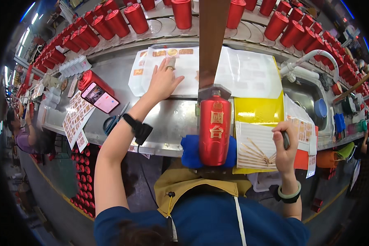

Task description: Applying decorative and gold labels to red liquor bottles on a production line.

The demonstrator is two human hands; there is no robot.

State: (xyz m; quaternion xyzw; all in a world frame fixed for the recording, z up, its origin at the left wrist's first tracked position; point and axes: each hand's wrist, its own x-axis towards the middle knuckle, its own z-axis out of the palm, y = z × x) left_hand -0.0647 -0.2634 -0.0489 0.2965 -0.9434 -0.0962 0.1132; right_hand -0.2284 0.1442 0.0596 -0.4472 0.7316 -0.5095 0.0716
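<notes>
My left hand (167, 78) reaches over a white sheet (151, 82) bearing gold-and-red decals. Its fingers are spread, with a pale covering on one fingertip and a ring on one finger. Closer to me, my right hand (285, 149) is closed around a small dark grey-green piece (285, 139), its kind mostly hidden by the fingers. That hand is above a striped white sheet (250, 139). Between my hands a glossy red bottle (215, 131) with gold lettering rests on a blue cloth (189, 151) at the bench's near edge.
A brown post (211, 41) stands behind the bottle. Left are a phone (100, 97), another red bottle (95, 80), blue-handled scissors (109, 123) and decal sheets (76, 115). A sink (303, 94) with a faucet (289, 69) lies right. Rows of red bottles (136, 18) line the back.
</notes>
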